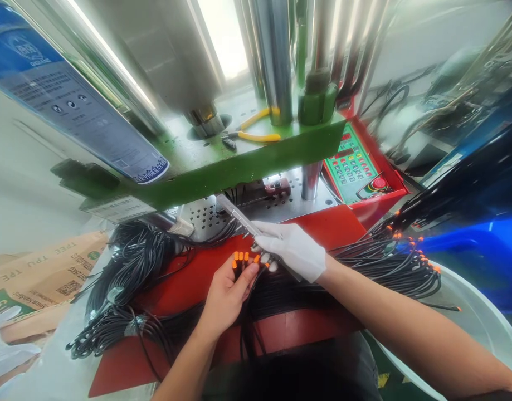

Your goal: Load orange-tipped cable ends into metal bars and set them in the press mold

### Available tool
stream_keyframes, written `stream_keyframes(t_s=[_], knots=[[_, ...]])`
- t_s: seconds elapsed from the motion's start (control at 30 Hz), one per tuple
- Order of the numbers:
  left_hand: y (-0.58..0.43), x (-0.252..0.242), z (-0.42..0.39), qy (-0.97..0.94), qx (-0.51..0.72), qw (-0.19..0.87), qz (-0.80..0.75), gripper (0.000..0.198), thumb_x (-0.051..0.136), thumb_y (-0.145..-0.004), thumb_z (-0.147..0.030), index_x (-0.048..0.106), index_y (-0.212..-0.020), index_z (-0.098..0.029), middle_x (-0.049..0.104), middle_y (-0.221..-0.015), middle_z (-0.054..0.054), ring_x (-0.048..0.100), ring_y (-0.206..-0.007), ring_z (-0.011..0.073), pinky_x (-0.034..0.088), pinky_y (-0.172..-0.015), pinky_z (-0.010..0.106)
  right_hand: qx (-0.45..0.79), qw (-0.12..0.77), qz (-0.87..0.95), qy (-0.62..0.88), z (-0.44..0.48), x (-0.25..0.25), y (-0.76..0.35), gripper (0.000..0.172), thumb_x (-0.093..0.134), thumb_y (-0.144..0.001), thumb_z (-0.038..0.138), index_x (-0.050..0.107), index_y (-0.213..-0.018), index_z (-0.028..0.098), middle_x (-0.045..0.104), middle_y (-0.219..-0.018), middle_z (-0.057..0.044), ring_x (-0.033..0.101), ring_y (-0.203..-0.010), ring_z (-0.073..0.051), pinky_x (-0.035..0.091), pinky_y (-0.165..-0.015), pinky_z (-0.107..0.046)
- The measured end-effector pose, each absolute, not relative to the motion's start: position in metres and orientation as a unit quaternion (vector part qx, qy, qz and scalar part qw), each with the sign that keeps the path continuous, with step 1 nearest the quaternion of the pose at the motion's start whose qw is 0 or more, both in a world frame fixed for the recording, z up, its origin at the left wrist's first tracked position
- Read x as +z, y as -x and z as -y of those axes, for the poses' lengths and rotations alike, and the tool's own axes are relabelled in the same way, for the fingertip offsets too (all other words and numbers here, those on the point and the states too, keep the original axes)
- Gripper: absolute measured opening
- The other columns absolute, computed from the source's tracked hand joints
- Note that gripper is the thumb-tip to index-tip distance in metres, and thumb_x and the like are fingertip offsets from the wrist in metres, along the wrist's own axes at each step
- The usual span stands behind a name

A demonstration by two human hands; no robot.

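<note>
My left hand (225, 298) is bare and closed around several black cables, their orange ends (241, 256) sticking up above the thumb and index finger. My right hand (297, 252), in a white glove, grips a long metal bar (235, 214) with small pins along its near edge. The bar slants away toward the press opening. Two more orange-tipped cable ends lie between the two hands, close to the gloved fingers; I cannot tell whether they touch the bar.
A green press plate (239, 161) carries yellow-handled pliers (259, 137) and a spray can (84, 106). Bundled black cables (134, 278) lie on the red table (180, 284). More orange-tipped cables (389, 267) hang over a white tub (468, 301). A red control box (379, 161) stands right.
</note>
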State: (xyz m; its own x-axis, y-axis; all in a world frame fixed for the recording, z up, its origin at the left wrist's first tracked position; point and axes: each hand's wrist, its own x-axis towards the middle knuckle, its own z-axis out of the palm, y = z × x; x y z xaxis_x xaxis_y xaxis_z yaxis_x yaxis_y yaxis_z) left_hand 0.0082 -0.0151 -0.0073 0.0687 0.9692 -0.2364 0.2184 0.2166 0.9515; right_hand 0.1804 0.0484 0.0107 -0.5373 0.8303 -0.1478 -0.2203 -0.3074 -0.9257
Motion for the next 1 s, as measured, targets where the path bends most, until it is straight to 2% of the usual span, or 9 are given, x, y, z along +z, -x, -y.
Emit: stream_keyframes(t_s=[0.1, 0.27, 0.43, 0.57, 0.67, 0.83, 1.0], knots=[[-0.01, -0.005, 0.014, -0.522, 0.351, 0.502, -0.593, 0.024, 0.059, -0.085, -0.04, 0.051, -0.085, -0.017, 0.046, -0.057, -0.004, 0.037, -0.048, 0.0072, 0.028, -0.045, 0.019, 0.744, 0.354, 0.472, 0.314, -0.048, 0.01, -0.18, 0.044, 0.054, -0.086, 0.029, 0.055, -0.127, 0.015, 0.059, -0.081, -0.003, 0.051, -0.056, -0.007, 0.046, -0.046, -0.018], [-0.017, 0.005, 0.016, -0.576, 0.337, 0.417, -0.617, 0.022, 0.058, -0.084, -0.037, 0.052, -0.078, -0.018, 0.049, -0.063, -0.003, 0.036, -0.05, 0.0081, 0.027, -0.047, 0.021, 0.709, 0.355, 0.502, 0.345, -0.045, 0.009, -0.178, 0.041, 0.054, -0.086, 0.027, 0.057, -0.126, 0.017, 0.059, -0.077, -0.002, 0.05, -0.056, -0.008, 0.046, -0.045, -0.019], [-0.027, 0.004, 0.02, -0.619, 0.311, 0.285, -0.662, 0.024, 0.059, -0.083, -0.035, 0.045, -0.07, -0.02, 0.036, -0.052, -0.007, 0.028, -0.042, 0.0077, 0.019, -0.044, 0.022, 0.647, 0.344, 0.552, 0.399, -0.044, 0.005, -0.176, 0.047, 0.054, -0.085, 0.025, 0.053, -0.131, 0.017, 0.063, -0.088, -0.004, 0.048, -0.055, -0.008, 0.047, -0.049, -0.021], [-0.022, 0.002, 0.017, -0.604, 0.318, 0.374, -0.628, 0.022, 0.047, -0.091, -0.039, 0.048, -0.079, -0.02, 0.047, -0.062, -0.004, 0.038, -0.049, 0.0089, 0.031, -0.049, 0.021, 0.684, 0.349, 0.531, 0.357, -0.049, 0.002, -0.179, 0.047, 0.054, -0.086, 0.025, 0.052, -0.132, 0.016, 0.062, -0.086, -0.004, 0.05, -0.058, -0.008, 0.047, -0.049, -0.02], [-0.011, 0.003, 0.011, -0.554, 0.362, 0.456, -0.595, 0.024, 0.041, -0.094, -0.04, 0.051, -0.089, -0.019, 0.046, -0.065, -0.004, 0.043, -0.051, 0.0086, 0.037, -0.051, 0.021, 0.719, 0.351, 0.502, 0.329, -0.053, 0.003, -0.182, 0.047, 0.053, -0.087, 0.026, 0.051, -0.132, 0.014, 0.06, -0.083, -0.004, 0.051, -0.057, -0.007, 0.046, -0.048, -0.019], [-0.004, 0.005, 0.007, -0.482, 0.385, 0.556, -0.557, 0.02, 0.047, -0.092, -0.04, 0.046, -0.095, -0.02, 0.034, -0.057, -0.009, 0.023, -0.042, 0.0042, 0.02, -0.038, 0.016, 0.711, 0.348, 0.505, 0.342, -0.055, 0.006, -0.183, 0.048, 0.055, -0.086, 0.027, 0.051, -0.132, 0.014, 0.061, -0.086, -0.005, 0.051, -0.057, -0.007, 0.047, -0.047, -0.018], [-0.007, 0.003, 0.009, -0.473, 0.391, 0.557, -0.561, 0.023, 0.055, -0.088, -0.038, 0.042, -0.084, -0.02, 0.035, -0.057, -0.009, 0.024, -0.044, 0.0027, 0.021, -0.04, 0.014, 0.705, 0.343, 0.517, 0.344, -0.051, 0.006, -0.181, 0.051, 0.056, -0.085, 0.025, 0.05, -0.133, 0.012, 0.062, -0.084, -0.004, 0.051, -0.057, -0.007, 0.048, -0.048, -0.02]])
